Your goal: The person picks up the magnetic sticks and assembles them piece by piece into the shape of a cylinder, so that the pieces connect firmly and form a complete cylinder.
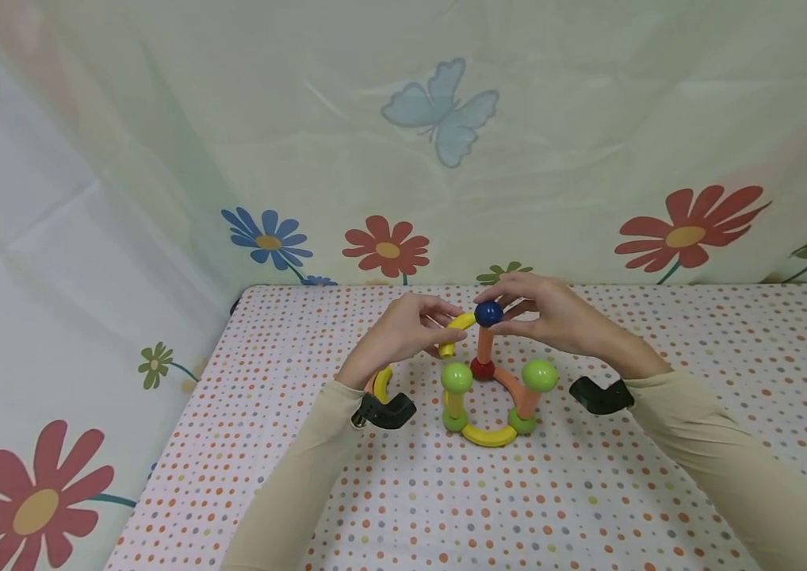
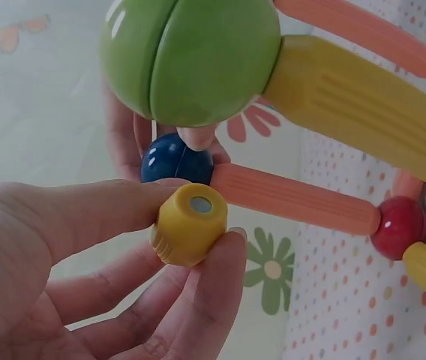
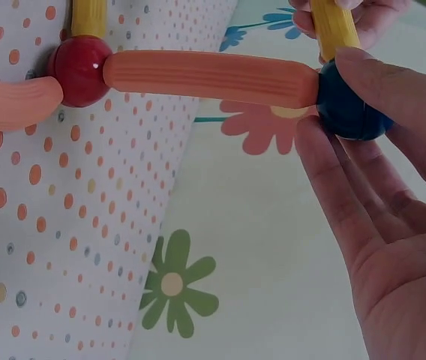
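My left hand (image 1: 414,329) pinches a curved yellow rod (image 1: 457,327) between thumb and fingers; its free end, with a round metal disc, shows in the left wrist view. The rod's other end meets a blue ball (image 1: 488,313). My right hand (image 1: 546,313) grips that ball with thumb and fingertips. Below the ball an upright orange rod (image 1: 485,346) runs down to a red ball (image 1: 482,369). Two light green balls (image 1: 457,378) top the front uprights, over smaller green balls (image 1: 523,421). Curved yellow (image 1: 489,437) and orange (image 1: 510,386) pieces link the base in a ring.
Behind my left wrist lie more curved pieces (image 1: 383,385), yellow and orange, partly hidden by the sleeve. The table (image 1: 589,507) has a dotted cloth, and a flowered curtain (image 1: 553,159) hangs at its back edge.
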The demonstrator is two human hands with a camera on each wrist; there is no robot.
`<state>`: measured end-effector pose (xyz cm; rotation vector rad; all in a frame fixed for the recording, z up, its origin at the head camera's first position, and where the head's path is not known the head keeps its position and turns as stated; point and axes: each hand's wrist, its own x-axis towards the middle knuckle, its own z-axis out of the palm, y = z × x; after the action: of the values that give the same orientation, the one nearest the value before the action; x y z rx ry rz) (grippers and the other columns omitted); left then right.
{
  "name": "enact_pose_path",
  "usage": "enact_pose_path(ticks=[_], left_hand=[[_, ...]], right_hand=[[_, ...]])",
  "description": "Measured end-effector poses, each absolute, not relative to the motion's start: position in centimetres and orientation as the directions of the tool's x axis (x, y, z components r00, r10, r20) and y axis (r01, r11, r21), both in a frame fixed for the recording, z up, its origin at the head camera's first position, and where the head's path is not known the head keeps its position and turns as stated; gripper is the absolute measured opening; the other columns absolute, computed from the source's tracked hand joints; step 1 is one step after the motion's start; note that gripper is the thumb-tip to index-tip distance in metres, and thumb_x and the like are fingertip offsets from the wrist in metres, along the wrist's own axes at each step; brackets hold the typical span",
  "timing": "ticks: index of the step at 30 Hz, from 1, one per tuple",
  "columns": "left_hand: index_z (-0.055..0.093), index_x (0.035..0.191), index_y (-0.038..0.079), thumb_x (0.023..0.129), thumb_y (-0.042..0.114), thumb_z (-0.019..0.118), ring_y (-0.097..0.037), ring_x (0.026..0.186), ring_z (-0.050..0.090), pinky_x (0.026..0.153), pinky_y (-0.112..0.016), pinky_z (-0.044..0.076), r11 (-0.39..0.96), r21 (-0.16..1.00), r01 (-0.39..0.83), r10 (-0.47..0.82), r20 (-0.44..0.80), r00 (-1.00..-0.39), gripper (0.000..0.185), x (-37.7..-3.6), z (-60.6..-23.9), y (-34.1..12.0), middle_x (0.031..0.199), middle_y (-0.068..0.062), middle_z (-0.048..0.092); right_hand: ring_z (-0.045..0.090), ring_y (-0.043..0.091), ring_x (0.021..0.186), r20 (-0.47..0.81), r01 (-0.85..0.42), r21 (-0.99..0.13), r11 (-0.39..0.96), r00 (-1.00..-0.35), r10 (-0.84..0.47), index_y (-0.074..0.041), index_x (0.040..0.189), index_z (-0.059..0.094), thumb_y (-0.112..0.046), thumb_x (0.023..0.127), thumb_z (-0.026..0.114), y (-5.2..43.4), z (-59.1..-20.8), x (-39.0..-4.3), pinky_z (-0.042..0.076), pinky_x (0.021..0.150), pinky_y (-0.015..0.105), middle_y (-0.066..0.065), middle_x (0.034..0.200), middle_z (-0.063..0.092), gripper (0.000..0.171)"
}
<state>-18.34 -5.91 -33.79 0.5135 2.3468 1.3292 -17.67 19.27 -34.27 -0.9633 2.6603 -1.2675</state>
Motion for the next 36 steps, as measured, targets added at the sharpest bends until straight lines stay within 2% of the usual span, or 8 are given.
enact_pose_path(ticks=[6,10,14,19,21,25,32,36], left_hand=[[0.068,0.131,-0.002,0.1,0.014,0.073,-0.03,0.09,0.073,0.081,-0.042,0.063,0.379,0.925,0.022,0.525,-0.196,-0.828,0.035,-18.6,-34.1,-6.2,0.111,-0.014,0.073],[0.066,0.134,-0.004,0.102,0.013,0.069,-0.03,0.099,0.071,0.09,-0.047,0.061,0.299,0.953,-0.054,0.554,-0.219,-0.803,0.036,-18.9,-34.4,-6.5,0.117,-0.017,0.073],[0.063,0.136,-0.006,0.104,0.009,0.065,-0.024,0.101,0.071,0.094,-0.049,0.059,0.243,0.962,-0.121,0.572,-0.243,-0.783,0.036,-19.3,-34.5,-7.0,0.121,-0.02,0.073],[0.063,0.136,-0.007,0.104,0.006,0.063,-0.022,0.103,0.071,0.092,-0.042,0.06,0.214,0.96,-0.178,0.572,-0.271,-0.775,0.034,-19.5,-34.5,-7.1,0.125,-0.022,0.071],[0.063,0.136,-0.006,0.104,0.006,0.063,-0.021,0.102,0.072,0.091,-0.041,0.06,0.214,0.958,-0.19,0.571,-0.281,-0.772,0.034,-19.5,-34.5,-7.1,0.127,-0.022,0.071],[0.063,0.136,-0.007,0.104,0.005,0.063,-0.021,0.099,0.072,0.092,-0.042,0.06,0.214,0.956,-0.202,0.578,-0.29,-0.763,0.034,-19.5,-34.5,-7.0,0.127,-0.024,0.071],[0.063,0.136,-0.009,0.103,0.003,0.063,-0.025,0.099,0.073,0.094,-0.049,0.059,0.206,0.959,-0.193,0.601,-0.28,-0.749,0.034,-19.4,-34.2,-7.2,0.123,-0.025,0.072],[0.063,0.135,-0.009,0.104,0.004,0.063,-0.022,0.098,0.072,0.093,-0.044,0.06,0.21,0.959,-0.189,0.599,-0.279,-0.751,0.034,-19.2,-34.3,-7.3,0.125,-0.023,0.071]], right_hand=[[0.063,0.034,0.117,0.238,-0.53,-0.687,0.497,-0.81,-0.535,-0.001,0.133,0.064,-0.005,0.091,0.082,19.3,-33.3,-16.9,0.052,0.101,0.055,0.014,0.127,0.064,0.046],[0.061,0.027,0.11,0.356,-0.626,-0.591,0.508,-0.768,-0.533,-0.005,0.124,0.069,-0.004,0.088,0.084,18.9,-31.7,-15.5,0.054,0.093,0.048,0.008,0.121,0.064,0.039],[0.061,0.015,0.094,0.358,-0.708,-0.537,0.459,-0.683,-0.636,-0.01,0.115,0.074,-0.006,0.087,0.086,17.3,-30.8,-13.7,0.055,0.079,0.036,-0.001,0.11,0.064,0.031],[0.064,0.02,0.106,0.226,-0.724,-0.524,0.449,-0.627,-0.746,-0.012,0.118,0.074,-0.013,0.091,0.084,15.3,-30.9,-12.1,0.058,0.088,0.04,0.004,0.124,0.062,0.03],[0.066,0.024,0.11,0.213,-0.733,-0.508,0.453,-0.616,-0.758,-0.01,0.119,0.074,-0.01,0.09,0.084,15.0,-31.2,-11.9,0.059,0.09,0.042,0.009,0.129,0.062,0.03],[0.067,0.024,0.107,0.235,-0.745,-0.504,0.436,-0.605,-0.761,-0.006,0.118,0.075,-0.005,0.088,0.084,14.9,-31.6,-12.1,0.06,0.087,0.039,0.011,0.127,0.063,0.031],[0.067,0.021,0.1,0.284,-0.76,-0.493,0.423,-0.601,-0.747,-0.004,0.115,0.076,-0.002,0.085,0.086,14.7,-31.8,-12.1,0.061,0.082,0.035,0.009,0.12,0.062,0.032],[0.066,0.018,0.097,0.284,-0.757,-0.489,0.433,-0.608,-0.742,-0.007,0.115,0.076,-0.003,0.086,0.086,14.5,-31.9,-12.0,0.061,0.081,0.032,0.008,0.12,0.062,0.031]])
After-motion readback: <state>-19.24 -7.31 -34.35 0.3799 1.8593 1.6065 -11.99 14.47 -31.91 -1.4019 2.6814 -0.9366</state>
